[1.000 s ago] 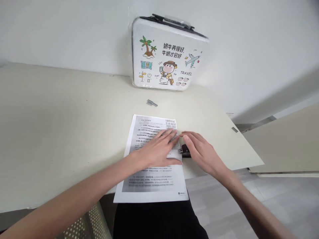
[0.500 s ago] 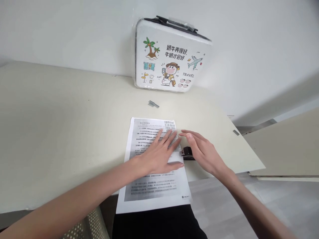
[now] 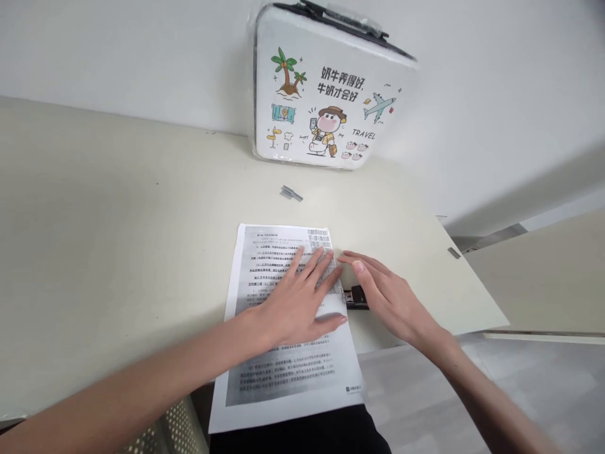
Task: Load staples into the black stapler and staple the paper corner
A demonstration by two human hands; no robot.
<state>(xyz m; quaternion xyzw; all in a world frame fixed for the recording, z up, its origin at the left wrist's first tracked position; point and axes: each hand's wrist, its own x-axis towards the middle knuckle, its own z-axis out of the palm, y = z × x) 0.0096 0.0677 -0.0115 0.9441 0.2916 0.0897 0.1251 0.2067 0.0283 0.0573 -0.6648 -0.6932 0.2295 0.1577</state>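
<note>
Lining-up seemed in hand: the left hand [image 3: 300, 309] lay spread flat on the paper [image 3: 288, 372] atop the desk [image 3: 142, 239]; at the paper's right edge the right hand [image 3: 394, 296], loosely bent, half-hid the stapler [image 3: 356, 297], grip unclear; the next move probably called for steadiness

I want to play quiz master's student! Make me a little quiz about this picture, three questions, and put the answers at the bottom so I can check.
1. What lies on the table between the white case and the printed sheet?
A) a red cup
B) gray staple strips
C) a pair of scissors

2. True or false: the left hand lies on the printed sheet with its fingers spread.

3. Fill in the missing word: the black stapler is closer to the ____ hand.

Key:
1. B
2. True
3. right; the right hand is beside the sheet, next to the stapler.
</note>
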